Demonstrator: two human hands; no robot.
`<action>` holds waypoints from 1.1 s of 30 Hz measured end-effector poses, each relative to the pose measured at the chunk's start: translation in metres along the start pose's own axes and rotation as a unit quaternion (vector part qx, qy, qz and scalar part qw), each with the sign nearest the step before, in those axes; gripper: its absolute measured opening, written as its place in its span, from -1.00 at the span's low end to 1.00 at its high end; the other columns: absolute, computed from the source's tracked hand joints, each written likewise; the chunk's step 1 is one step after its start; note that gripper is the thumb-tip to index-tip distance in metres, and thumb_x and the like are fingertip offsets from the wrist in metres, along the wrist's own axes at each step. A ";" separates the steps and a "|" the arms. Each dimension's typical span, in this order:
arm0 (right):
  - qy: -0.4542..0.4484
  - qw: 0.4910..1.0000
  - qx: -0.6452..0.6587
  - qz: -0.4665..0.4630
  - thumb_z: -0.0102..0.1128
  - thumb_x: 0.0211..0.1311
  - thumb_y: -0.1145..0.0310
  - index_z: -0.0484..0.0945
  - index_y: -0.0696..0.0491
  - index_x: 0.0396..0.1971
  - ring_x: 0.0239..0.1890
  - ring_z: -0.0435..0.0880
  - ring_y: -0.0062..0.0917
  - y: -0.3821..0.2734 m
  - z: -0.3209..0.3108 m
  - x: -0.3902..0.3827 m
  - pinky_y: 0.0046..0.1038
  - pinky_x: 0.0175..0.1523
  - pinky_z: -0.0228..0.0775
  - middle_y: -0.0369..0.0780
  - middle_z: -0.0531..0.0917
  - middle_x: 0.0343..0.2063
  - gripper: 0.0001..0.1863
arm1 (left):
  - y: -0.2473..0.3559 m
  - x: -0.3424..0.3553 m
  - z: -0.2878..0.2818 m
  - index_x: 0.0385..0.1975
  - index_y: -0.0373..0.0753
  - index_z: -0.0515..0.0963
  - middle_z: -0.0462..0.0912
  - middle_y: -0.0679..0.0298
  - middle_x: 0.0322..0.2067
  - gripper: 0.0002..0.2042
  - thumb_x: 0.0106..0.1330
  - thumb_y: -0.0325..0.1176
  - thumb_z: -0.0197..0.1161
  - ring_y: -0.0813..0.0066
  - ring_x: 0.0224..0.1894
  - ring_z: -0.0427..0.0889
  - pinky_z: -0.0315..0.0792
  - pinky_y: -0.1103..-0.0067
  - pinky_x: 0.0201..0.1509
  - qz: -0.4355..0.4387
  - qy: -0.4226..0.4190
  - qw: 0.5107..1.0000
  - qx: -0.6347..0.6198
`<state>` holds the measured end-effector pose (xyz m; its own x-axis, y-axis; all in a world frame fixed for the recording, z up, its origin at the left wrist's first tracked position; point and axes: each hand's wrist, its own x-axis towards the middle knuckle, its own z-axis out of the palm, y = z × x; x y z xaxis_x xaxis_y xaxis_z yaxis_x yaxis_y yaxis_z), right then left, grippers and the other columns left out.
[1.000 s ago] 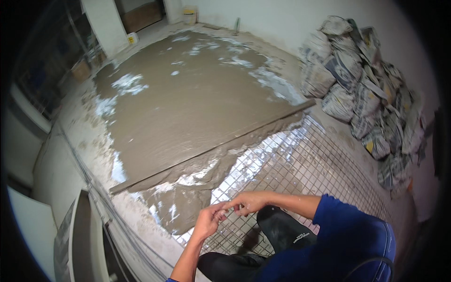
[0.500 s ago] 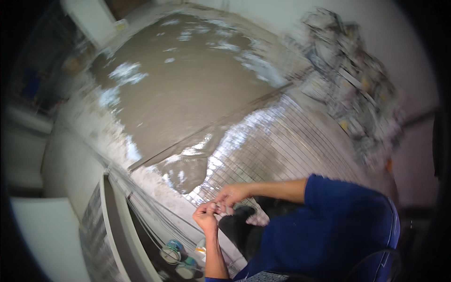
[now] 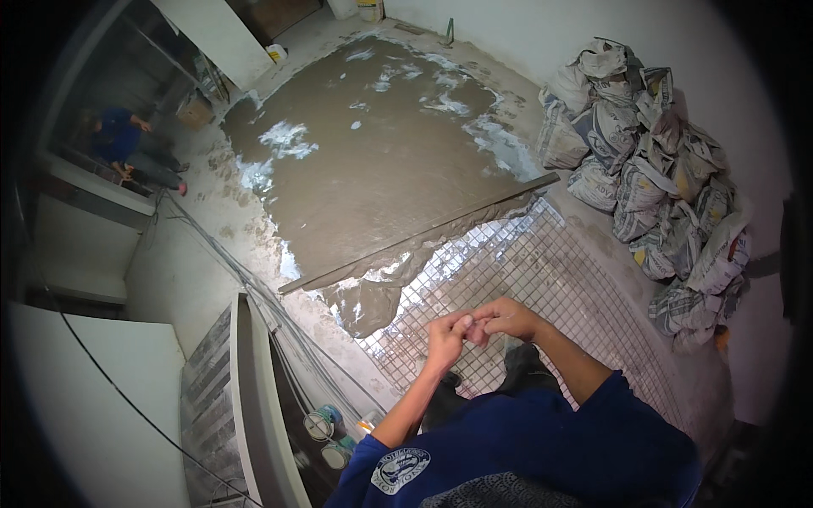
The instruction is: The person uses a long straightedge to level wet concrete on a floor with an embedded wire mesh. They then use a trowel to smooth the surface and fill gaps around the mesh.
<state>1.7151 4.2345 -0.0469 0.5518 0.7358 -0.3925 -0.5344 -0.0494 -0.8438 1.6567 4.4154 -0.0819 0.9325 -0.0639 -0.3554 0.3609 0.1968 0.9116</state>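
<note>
Bare left hand and bare right hand touching at curled fingers. Bare left forearm slants up-right, bare right forearm up-left. Pinch detail unclear.

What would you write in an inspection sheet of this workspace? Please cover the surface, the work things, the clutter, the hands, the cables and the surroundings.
Surface: floor partly covered by a wet-looking grey-brown layer, pale patches near its edges.
Work things: long bar lies across the layer's near part; wire mesh spreads nearer the person.
Clutter: filled bags heaped by the right wall; round containers at lower left.
Hands: left hand and right hand meet at the fingers; cannot tell whether they hold something small.
Cables: thin grey lines, cables or conduits, along the left; dark cable at lower left.
Surroundings: white wall behind; another person at upper left.
</note>
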 end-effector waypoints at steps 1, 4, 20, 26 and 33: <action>-0.001 1.000 -0.006 -0.002 0.09 0.08 0.51 0.65 0.28 -0.19 -0.37 0.70 -0.53 -0.003 -0.017 -0.021 -0.48 -0.17 0.56 -0.17 0.71 -0.42 -0.70 | 0.007 0.007 0.022 -0.25 -0.43 0.62 0.64 0.29 -0.51 -0.85 0.37 -0.46 0.20 0.57 -0.47 0.58 0.46 0.61 -0.35 0.005 -0.048 0.999 0.010; 0.045 0.997 -0.069 -0.007 0.04 0.03 0.56 0.65 0.28 -0.17 -0.40 0.70 -0.52 -0.006 -0.072 -0.087 -0.49 -0.19 0.55 -0.17 0.71 -0.47 -0.66 | 0.025 0.029 0.094 -0.28 -0.41 0.62 0.62 0.31 -0.54 -0.84 0.40 -0.43 0.17 0.58 -0.53 0.56 0.44 0.59 -0.41 -0.033 -0.155 0.976 0.149; 0.355 0.717 -0.595 -0.079 0.21 -0.03 0.50 0.73 -0.13 -0.23 -0.21 0.64 -0.31 -0.039 -0.177 -0.263 -0.23 0.01 0.36 -0.20 0.65 -0.17 -0.67 | 0.064 0.127 0.321 -0.46 -0.36 0.57 0.60 0.22 -0.59 -0.79 0.34 -0.34 0.22 0.52 -0.57 0.54 0.40 0.55 -0.53 -0.105 -0.368 0.899 0.216; 0.368 0.686 -0.628 0.016 0.22 0.08 0.35 0.75 -0.28 -0.33 -0.16 0.64 -0.38 -0.064 -0.204 -0.248 -0.20 0.04 0.34 -0.24 0.65 -0.23 -0.79 | 0.039 0.198 0.343 -0.41 -0.36 0.58 0.59 0.16 -0.54 -0.83 0.29 -0.36 0.21 0.38 -0.45 0.58 0.45 0.42 -0.37 0.030 -0.464 0.824 0.323; 0.645 0.687 -0.307 -0.134 0.16 0.01 0.47 0.77 -0.13 -0.30 -0.17 0.63 -0.26 -0.034 -0.213 -0.229 -0.27 -0.09 0.47 -0.22 0.65 -0.32 -0.71 | 0.054 0.245 0.369 -0.40 -0.33 0.58 0.46 0.37 -0.65 -0.70 0.48 -0.21 0.15 0.67 -0.65 0.38 0.25 0.67 -0.60 -0.002 -0.567 0.805 0.176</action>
<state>1.7428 3.9236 -0.0064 0.8978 -0.4167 0.1425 -0.1513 -0.5957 -0.7888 1.9090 4.0495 -0.0433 0.2712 -0.9545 -0.1245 0.1587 -0.0832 0.9838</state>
